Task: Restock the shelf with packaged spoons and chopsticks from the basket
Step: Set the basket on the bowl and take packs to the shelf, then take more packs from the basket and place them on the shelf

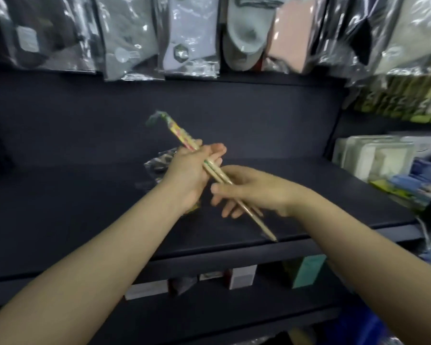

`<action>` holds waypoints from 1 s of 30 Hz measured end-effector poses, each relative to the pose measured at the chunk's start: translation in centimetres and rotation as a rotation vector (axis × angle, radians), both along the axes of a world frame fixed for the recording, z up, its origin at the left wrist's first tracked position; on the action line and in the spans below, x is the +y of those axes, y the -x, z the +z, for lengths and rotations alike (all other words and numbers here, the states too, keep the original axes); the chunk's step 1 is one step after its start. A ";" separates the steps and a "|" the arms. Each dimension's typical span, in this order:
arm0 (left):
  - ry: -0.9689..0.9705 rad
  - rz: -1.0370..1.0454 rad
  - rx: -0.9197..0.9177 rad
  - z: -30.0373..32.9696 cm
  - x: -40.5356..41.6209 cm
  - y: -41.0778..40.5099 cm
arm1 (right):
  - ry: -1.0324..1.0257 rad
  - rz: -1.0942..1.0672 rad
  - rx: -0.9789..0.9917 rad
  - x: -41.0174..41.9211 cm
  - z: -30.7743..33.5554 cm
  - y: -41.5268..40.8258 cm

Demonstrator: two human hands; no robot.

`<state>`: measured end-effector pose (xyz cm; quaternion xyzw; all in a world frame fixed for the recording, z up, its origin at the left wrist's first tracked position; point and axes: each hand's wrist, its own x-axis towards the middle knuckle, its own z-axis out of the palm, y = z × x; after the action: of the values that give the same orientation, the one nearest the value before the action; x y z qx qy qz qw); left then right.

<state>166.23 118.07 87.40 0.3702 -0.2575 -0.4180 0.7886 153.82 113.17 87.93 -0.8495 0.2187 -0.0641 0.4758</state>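
A pack of wooden chopsticks (182, 135) with a colourful patterned top end slants from upper left to lower right above the dark shelf (72, 195). My left hand (187, 175) grips its upper half. My right hand (254, 190) holds the lower half, and the thin tips stick out below it near the shelf's front edge. A clear plastic packet (157, 163) lies on the shelf behind my left hand, partly hidden. The basket is out of view.
Bagged socks (189, 38) hang in a row above the shelf. Clear plastic boxes (376, 155) and blue-green packs (413, 185) fill the shelf's right end. Small boxes (239, 277) stand on the lower shelf under the front edge.
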 end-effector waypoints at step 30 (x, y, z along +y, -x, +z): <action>-0.367 0.276 -1.218 -8.3 11.5 8.1 | 0.872 0.091 -0.434 -1.5 -8.3 5.5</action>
<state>158.14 129.52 79.13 0.6992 -0.5331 -0.0653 0.4719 148.28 111.70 79.61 -0.9453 0.0300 -0.3046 0.1124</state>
